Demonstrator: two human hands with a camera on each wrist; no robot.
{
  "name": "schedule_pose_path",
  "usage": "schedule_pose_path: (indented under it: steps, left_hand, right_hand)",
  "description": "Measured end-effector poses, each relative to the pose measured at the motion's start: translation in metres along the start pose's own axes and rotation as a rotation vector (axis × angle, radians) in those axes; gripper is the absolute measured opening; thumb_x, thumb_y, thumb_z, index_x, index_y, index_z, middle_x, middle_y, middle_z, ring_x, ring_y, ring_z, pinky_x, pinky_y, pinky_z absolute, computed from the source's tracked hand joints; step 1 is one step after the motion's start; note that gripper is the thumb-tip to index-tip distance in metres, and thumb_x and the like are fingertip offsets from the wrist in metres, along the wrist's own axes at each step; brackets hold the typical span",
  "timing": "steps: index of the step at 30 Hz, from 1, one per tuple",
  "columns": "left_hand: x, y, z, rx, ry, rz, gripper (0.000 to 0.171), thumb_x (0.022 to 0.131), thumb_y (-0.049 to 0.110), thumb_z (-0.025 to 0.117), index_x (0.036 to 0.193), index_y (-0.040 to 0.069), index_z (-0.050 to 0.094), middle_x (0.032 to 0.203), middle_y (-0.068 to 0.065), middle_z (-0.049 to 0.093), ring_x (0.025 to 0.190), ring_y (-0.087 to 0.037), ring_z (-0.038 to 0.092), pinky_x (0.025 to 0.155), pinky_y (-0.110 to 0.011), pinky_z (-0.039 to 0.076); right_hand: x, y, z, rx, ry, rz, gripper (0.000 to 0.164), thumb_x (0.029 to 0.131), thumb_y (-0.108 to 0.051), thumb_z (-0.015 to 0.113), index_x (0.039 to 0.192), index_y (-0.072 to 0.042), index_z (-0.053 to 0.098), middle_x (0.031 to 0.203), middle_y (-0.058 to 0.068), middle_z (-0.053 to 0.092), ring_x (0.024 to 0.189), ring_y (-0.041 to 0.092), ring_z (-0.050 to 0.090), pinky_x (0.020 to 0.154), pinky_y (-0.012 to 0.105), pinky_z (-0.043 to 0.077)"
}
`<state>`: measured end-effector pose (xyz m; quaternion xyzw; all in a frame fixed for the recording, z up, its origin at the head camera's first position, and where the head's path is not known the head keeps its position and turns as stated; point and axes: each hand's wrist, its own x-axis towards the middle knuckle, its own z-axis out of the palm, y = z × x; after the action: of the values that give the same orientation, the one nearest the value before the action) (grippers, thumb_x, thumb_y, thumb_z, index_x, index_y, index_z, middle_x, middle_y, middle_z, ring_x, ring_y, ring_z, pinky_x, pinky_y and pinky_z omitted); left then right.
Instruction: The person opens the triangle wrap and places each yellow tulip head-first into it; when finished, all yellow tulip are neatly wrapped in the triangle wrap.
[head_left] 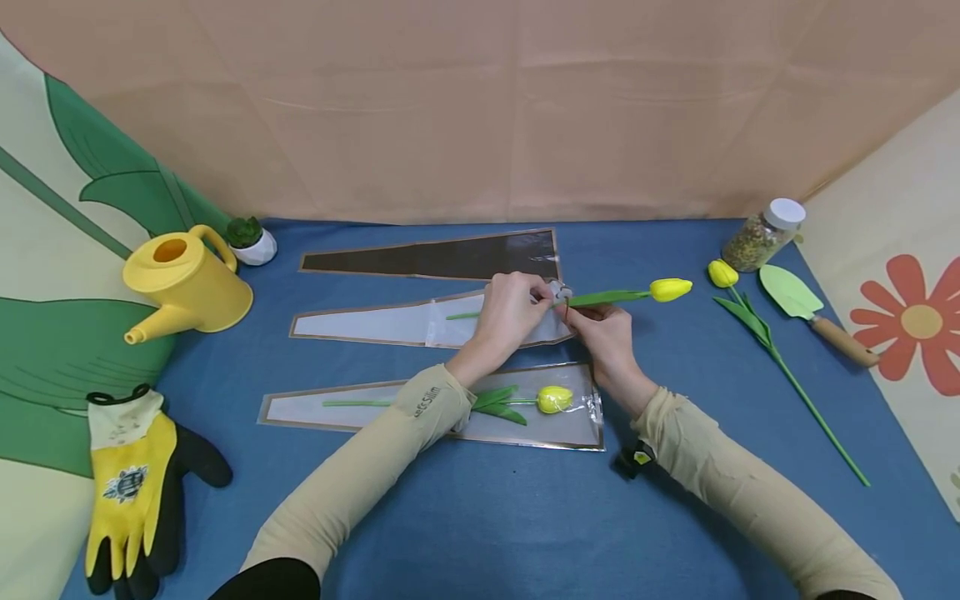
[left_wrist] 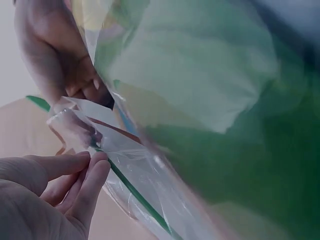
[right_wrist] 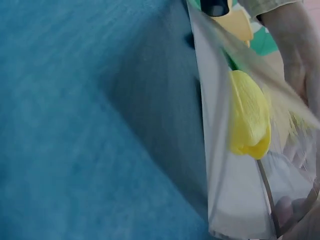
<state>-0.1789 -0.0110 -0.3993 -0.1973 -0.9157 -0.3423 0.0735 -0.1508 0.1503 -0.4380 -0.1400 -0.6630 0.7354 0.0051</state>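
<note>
A yellow tulip (head_left: 671, 289) lies lengthwise along the middle flower sleeve (head_left: 360, 325). Its stem runs inside the clear plastic, while bloom and leaf stick out past the wide mouth. Near that mouth my left hand (head_left: 510, 312) pinches the tulip's green stem (left_wrist: 135, 192) between thumb and fingertips. My right hand (head_left: 603, 333) pinches the brown-trimmed edge of the sleeve's mouth, where the plastic is crumpled. The fingers partly hide both contacts. Nearer me, another sleeve (head_left: 300, 410) has a second tulip (head_left: 555, 399) inside it.
Behind lies a dark-faced sleeve (head_left: 435, 257). A loose tulip (head_left: 795, 379), a trowel (head_left: 791, 292) and a white-lidded jar (head_left: 757, 242) are at right. At left are a yellow watering can (head_left: 195, 287), a small potted plant (head_left: 258, 248) and gardening gloves (head_left: 131, 483).
</note>
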Motion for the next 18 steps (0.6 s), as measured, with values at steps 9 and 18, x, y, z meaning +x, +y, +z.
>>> schedule_pose_path:
  steps: [9,18]
  left_hand:
    - [0.000,-0.003,-0.001,-0.033,0.023,-0.035,0.010,0.099,0.007,0.077,0.095,0.010,0.086,0.091,-0.003,0.081,0.070,-0.016,0.070,0.061,-0.025,0.051]
    - [-0.001,-0.003,-0.003,-0.047,0.017,-0.037,0.009,0.099,0.007,0.077,0.096,0.009,0.086,0.092,-0.004,0.081,0.069,-0.016,0.070,0.058,-0.024,0.047]
  right_hand:
    - [-0.002,-0.005,-0.013,0.189,-0.150,0.115,0.019,0.101,0.000,0.073,0.119,0.001,0.068,0.099,-0.002,0.076,0.093,0.007,0.072,0.086,0.022,0.058]
    - [-0.003,-0.008,-0.022,0.144,-0.181,0.158,0.027,0.104,-0.001,0.069,0.128,0.007,0.061,0.099,-0.003,0.075,0.090,0.005,0.072,0.081,0.020,0.059]
